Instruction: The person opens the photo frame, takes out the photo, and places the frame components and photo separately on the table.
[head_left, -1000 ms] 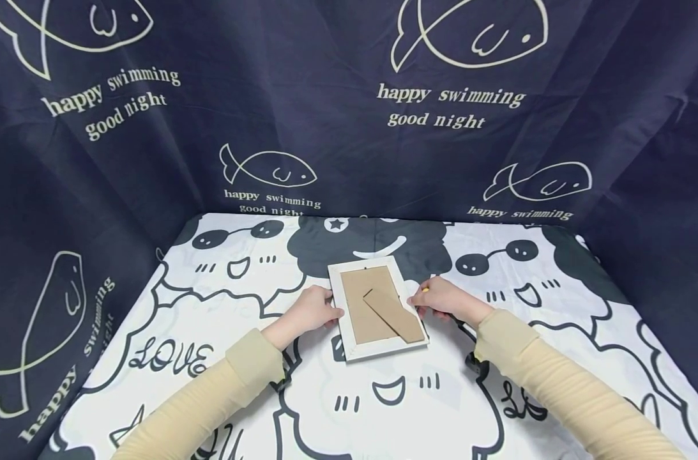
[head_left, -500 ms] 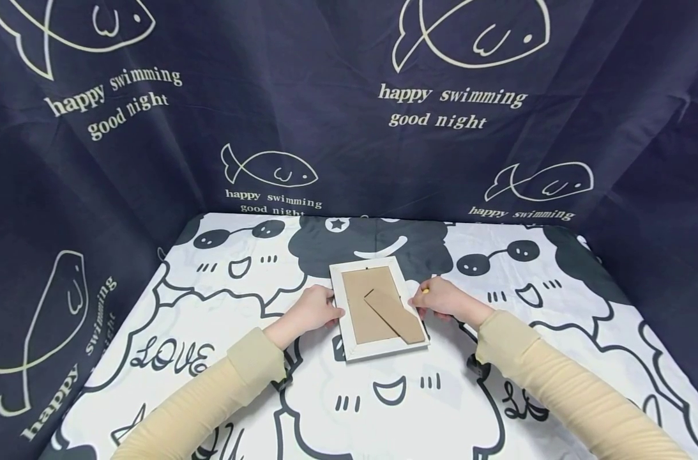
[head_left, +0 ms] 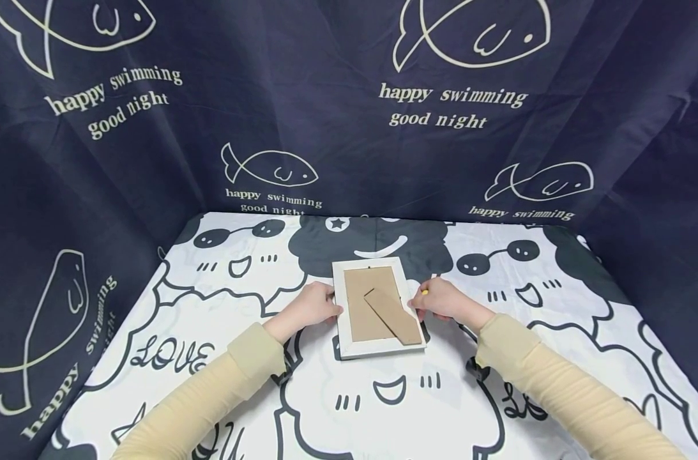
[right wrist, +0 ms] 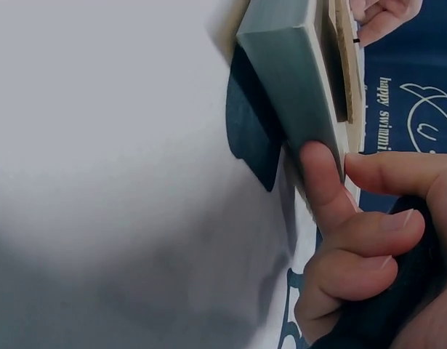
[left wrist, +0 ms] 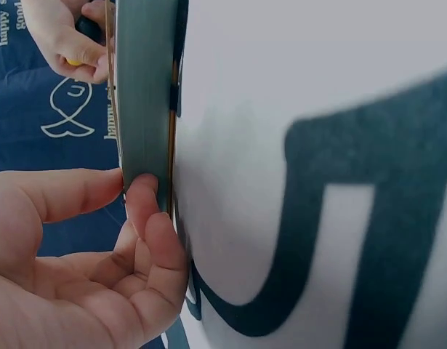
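White picture frame (head_left: 377,347), back side up, low over or on the tabletop (head_left: 417,425); can't tell whether the near edge touches. Brown backing board (head_left: 360,326) sits inside it, tan easel stand (head_left: 391,316) lying across the board on a slant. Left hand (head_left: 315,305) on the frame's left side: thumb and index fingers pinch the edge, parted only by its thickness, the rest curled in. Right hand (head_left: 443,298) on the frame's right side: same edge pinch with thumb and index, remaining fingers curled round a dark handle (right wrist: 419,269). Yellow bit (head_left: 425,292) shows at that hand, just beside the frame. Pale yellow sleeves (head_left: 211,383) run in from the near side of the frame. Black-and-white cartoon cloth all round the frame; navy curtain (head_left: 349,96) with fish and "happy swimming good night" lettering behind it.
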`<state>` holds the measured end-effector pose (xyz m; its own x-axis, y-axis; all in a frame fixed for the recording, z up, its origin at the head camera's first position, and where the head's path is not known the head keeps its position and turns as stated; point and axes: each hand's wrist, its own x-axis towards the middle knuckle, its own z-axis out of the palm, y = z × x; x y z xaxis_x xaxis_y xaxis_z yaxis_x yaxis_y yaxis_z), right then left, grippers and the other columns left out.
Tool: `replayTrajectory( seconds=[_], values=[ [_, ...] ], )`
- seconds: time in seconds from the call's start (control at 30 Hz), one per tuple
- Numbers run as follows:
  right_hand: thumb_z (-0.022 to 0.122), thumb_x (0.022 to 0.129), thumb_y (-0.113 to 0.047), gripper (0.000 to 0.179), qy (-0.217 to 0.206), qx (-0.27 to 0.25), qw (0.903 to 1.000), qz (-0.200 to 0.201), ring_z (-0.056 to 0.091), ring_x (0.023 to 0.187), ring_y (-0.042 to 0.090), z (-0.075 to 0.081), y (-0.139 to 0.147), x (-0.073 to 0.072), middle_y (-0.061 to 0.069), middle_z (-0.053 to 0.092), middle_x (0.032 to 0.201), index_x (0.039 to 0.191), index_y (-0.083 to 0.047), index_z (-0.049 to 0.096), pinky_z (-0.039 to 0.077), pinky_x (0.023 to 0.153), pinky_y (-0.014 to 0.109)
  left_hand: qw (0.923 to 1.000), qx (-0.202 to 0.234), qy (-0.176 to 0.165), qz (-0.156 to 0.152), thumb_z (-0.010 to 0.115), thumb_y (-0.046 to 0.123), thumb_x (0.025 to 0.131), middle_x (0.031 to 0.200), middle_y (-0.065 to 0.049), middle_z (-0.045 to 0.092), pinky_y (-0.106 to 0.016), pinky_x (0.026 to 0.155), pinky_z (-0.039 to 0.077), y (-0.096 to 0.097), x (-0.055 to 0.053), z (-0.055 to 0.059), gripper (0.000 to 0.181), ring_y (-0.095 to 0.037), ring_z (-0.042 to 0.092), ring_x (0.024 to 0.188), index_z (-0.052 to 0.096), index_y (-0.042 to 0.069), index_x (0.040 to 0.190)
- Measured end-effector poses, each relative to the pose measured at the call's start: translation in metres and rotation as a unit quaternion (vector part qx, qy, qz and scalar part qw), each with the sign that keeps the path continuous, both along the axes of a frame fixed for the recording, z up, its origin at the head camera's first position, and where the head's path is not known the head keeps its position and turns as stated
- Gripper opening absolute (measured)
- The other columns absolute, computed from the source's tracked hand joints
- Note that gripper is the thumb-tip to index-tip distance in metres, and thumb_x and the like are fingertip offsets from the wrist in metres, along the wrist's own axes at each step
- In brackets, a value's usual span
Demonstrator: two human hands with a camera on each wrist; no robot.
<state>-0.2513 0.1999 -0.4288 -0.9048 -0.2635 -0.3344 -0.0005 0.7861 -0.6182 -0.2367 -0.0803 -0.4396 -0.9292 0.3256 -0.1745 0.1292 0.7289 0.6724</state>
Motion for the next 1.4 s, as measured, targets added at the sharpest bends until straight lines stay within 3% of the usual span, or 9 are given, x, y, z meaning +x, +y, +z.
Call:
replayTrajectory(
  seconds=[0.2,0.43,0.8,1.0,1.4],
  values=[
    [0.064,0.083,-0.023,0.02,0.006,0.006,0.9999,-0.006,0.031,0.03,0.005,0.002,-0.001,0.004,0.0,0.066,0.058,0.071,-0.007,0.062,0.025,0.036,0.021,0.9999,0.001,0.006,-0.015,0.068,0.011,0.082,0.055,-0.003,0.063,-0.021,0.051,0.04,-0.002,-0.003,0.001,0.007,-0.01,0.052,0.047,0.066,0.004,0.082],
    [0.066,0.082,-0.022,0.019,-0.005,-0.004,0.9998,-0.019,0.03,0.03,0.004,0.001,0.0,0.008,0.0,0.066,0.058,0.072,-0.007,0.063,0.025,0.035,0.021,0.9997,0.008,-0.003,-0.025,0.066,0.007,0.081,0.056,-0.004,0.063,-0.02,0.047,0.037,-0.002,-0.007,0.005,0.02,-0.009,0.049,0.047,0.067,-0.002,0.099],
    [0.067,0.081,-0.02,0.017,-0.034,-0.044,0.9981,-0.026,0.031,0.032,0.004,0.0,0.001,0.013,0.002,0.067,0.061,0.074,-0.005,0.064,0.026,0.036,0.02,0.9988,0.008,-0.011,-0.048,0.066,0.009,0.083,0.06,-0.005,0.065,-0.019,0.046,0.036,-0.006,-0.017,0.0,0.043,-0.012,0.056,0.05,0.058,-0.007,0.122],
    [0.067,0.081,-0.02,0.017,-0.035,-0.044,0.9982,-0.023,0.031,0.032,0.004,-0.002,0.002,0.013,0.002,0.067,0.061,0.075,-0.004,0.064,0.026,0.036,0.021,0.9986,0.013,-0.025,-0.044,0.067,0.009,0.084,0.058,-0.004,0.064,-0.02,0.047,0.042,-0.007,-0.021,0.0,0.055,-0.012,0.059,0.053,0.047,-0.01,0.132],
    [0.066,0.082,-0.019,0.017,-0.036,-0.041,0.9982,-0.026,0.031,0.033,0.005,-0.004,0.002,0.014,0.001,0.067,0.061,0.074,-0.004,0.065,0.026,0.037,0.02,0.9993,0.013,-0.03,-0.021,0.067,0.009,0.083,0.057,-0.005,0.063,-0.02,0.047,0.04,-0.004,-0.019,0.002,0.053,-0.012,0.058,0.05,0.05,-0.01,0.13]
  ],
)
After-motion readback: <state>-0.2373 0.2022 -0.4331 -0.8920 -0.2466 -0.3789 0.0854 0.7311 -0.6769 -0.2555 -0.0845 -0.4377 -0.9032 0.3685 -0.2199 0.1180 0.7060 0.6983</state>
